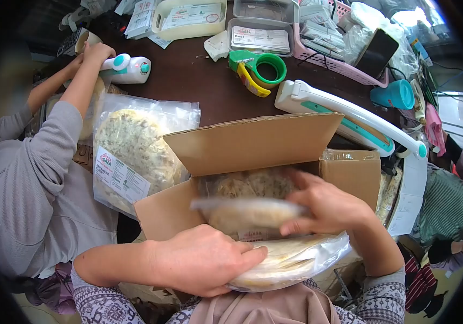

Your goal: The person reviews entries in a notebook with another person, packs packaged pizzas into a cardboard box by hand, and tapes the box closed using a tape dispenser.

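Observation:
In front of me is an open cardboard box (253, 143) with its flaps up. My right hand (331, 202) grips the edge of a clear flatbread pack (250, 214), which is tilted over the box opening and smeared by motion. Deeper inside the box lies another bagged flatbread (234, 188) with dark flecks. My left hand (199, 259) is closed on the near side of a clear bag of stacked flatbreads (291, 262), close to my body. Left of the box, a labelled bag of flatbread (134, 140) rests on the table.
A white-and-teal sealer (350, 119) lies behind the box, near a green tape dispenser (258, 70). Label tubs (188, 19) and a pink basket (345, 65) line the back. At left, a co-worker's hand (99, 51) is beside a white-and-teal device (129, 70).

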Action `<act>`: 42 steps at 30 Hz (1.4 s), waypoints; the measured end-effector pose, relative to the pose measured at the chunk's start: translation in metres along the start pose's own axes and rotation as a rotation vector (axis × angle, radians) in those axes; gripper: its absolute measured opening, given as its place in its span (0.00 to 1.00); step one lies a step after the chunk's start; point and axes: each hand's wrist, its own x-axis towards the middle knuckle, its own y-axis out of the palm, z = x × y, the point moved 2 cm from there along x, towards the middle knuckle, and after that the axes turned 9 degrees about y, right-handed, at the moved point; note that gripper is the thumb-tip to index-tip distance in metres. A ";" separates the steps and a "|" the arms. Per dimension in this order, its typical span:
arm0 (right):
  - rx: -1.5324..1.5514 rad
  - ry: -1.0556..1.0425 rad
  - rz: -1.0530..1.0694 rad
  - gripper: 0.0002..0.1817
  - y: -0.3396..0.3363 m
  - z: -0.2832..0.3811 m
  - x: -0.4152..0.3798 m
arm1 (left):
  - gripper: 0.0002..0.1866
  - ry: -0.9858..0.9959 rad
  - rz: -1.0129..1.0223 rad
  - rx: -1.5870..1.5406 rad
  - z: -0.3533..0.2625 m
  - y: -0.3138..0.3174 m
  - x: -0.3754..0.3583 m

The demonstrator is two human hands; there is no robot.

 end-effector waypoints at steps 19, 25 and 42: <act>0.373 0.026 0.272 0.14 -0.014 0.009 -0.014 | 0.31 0.089 -0.164 -0.042 0.041 -0.015 0.003; 0.096 0.643 0.211 0.21 0.012 -0.023 0.030 | 0.26 0.061 -0.110 -0.017 0.019 -0.007 0.008; -0.086 0.345 0.056 0.33 0.051 -0.037 0.059 | 0.27 0.110 -0.211 -0.027 0.020 0.002 0.005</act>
